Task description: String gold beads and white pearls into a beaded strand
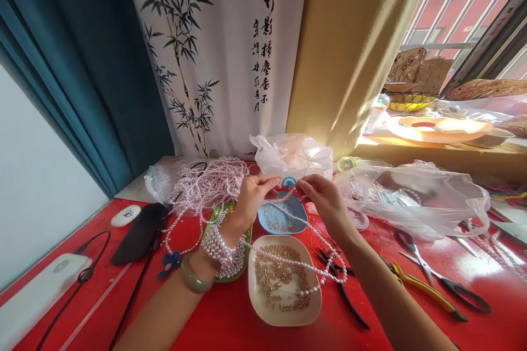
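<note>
My left hand [251, 200] and my right hand [325, 200] are raised over the dishes, fingertips pinched close together. A pearly bead strand [284, 197] runs between them, and each hand grips it; the exact hold at the fingertips is too small to make out. Its long tail [284, 262] loops down on the right and crosses the cream dish [252, 290] of gold beads [284, 271]. Behind is a blue dish [302, 225] with small beads. Pearl strands wrap my left wrist, above a jade bangle [196, 277]. Beside it, a green tray [234, 278] holds white beads.
A heap of pink-white bead strands [214, 181] lies at the left, near a black phone [140, 233] and a white power bank [53, 279]. Plastic bags [292, 153] stand behind. Scissors [453, 288], yellow-handled pliers [428, 290] and black-handled pliers [349, 304] lie at the right.
</note>
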Motion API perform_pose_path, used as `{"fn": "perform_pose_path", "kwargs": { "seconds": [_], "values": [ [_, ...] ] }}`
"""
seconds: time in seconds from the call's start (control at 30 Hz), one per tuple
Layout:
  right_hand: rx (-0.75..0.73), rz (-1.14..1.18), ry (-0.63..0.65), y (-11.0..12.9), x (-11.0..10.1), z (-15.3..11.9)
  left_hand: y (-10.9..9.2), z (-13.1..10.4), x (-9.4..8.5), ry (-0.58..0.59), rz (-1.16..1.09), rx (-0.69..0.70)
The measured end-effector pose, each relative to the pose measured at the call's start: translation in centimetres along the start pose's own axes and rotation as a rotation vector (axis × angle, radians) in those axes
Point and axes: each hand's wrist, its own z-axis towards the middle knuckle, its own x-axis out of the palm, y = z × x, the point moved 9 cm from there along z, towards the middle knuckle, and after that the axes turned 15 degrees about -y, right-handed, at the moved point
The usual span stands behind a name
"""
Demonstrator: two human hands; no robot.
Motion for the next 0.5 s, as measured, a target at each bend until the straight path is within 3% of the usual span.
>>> {"fn": "perform_pose_path", "kwargs": {
  "seconds": [0.13, 0.4, 0.5],
  "values": [
    [-0.113, -0.151, -0.02, 0.9, 0.1, -0.7, 0.3, 0.0, 0.4, 0.06, 0.033, -0.031],
    [-0.554, -0.71, 0.096, 4.1, 1.8, -2.4, 0.2, 0.0, 1.1, 0.18, 0.189, 0.06],
    [-0.484, -0.748, 0.059, 3.6, 1.3, -1.7, -0.2, 0.0, 1.0, 0.169, 0.212, 0.089]
  ]
}}
